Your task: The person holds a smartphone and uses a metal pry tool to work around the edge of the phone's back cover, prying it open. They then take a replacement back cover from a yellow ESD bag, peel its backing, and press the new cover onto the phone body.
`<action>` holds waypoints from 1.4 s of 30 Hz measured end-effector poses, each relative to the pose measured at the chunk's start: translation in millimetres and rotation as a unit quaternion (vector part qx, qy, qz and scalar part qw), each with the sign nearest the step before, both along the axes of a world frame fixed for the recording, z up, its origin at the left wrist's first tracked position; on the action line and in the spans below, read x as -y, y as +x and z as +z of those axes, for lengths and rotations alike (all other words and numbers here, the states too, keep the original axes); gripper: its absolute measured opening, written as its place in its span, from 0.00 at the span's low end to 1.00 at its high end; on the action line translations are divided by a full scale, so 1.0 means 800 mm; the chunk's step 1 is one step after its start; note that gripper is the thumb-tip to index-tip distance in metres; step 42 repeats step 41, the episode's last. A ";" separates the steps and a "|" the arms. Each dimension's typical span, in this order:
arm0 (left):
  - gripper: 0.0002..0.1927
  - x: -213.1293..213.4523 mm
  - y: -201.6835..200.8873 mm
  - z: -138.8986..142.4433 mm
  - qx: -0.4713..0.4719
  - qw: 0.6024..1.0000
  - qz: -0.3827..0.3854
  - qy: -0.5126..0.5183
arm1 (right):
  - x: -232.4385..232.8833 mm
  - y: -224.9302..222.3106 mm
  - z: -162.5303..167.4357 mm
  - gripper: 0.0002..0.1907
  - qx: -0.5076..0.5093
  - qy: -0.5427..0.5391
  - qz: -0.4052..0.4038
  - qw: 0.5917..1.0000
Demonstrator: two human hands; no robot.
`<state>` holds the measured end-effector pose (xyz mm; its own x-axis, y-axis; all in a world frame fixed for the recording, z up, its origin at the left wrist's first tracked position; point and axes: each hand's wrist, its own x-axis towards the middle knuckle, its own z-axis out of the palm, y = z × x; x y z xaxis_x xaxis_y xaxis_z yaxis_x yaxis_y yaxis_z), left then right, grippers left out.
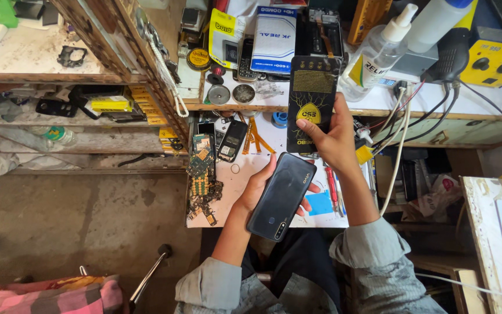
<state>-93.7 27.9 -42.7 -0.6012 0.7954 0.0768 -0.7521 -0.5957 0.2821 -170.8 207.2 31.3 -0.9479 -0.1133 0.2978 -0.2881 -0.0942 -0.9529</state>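
Gripping a dark smartphone [281,196] back-up, the left hand [258,187] holds it over the cluttered surface [245,180]; circuit boards [203,174] lie left of it. Up right, the right hand [333,139] grips a black-and-yellow packet [311,103].

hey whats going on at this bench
A person sits at a cluttered repair bench. The left hand holds a dark smartphone back side up, above the bench. The right hand holds up a flat black packet with a yellow emblem. Bare circuit boards and an old keypad phone lie on the bench, and a clear spray bottle stands on the shelf behind.
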 end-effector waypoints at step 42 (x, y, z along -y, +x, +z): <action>0.43 0.000 0.004 0.003 0.012 1.000 0.017 -0.005 | -0.013 0.021 -0.014 0.27 -0.028 0.027 0.001 0.999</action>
